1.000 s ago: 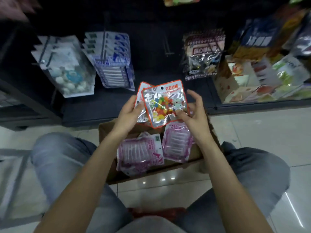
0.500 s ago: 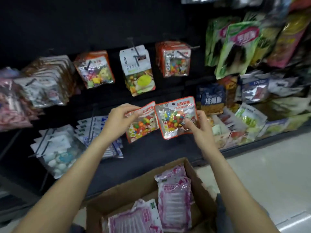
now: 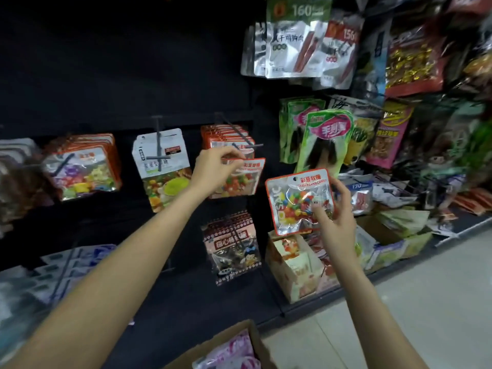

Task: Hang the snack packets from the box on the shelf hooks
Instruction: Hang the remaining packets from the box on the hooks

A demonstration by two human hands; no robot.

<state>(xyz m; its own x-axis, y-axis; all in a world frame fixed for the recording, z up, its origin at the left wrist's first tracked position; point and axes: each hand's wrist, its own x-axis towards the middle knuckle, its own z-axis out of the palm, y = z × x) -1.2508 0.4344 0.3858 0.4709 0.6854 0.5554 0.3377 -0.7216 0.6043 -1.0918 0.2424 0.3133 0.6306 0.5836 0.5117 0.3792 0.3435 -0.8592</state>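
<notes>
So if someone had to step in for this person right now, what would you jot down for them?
Left hand: pinches the top of one jelly bean packet, raised at the hook that already carries matching packets; not yet threaded on.
Right hand: holds a second jelly bean packet lower, to the right, waiting.
Box: on the floor below, pink packets still inside.
Done: two packets out of the box.
Left: hang both, then the pink ones.
</notes>
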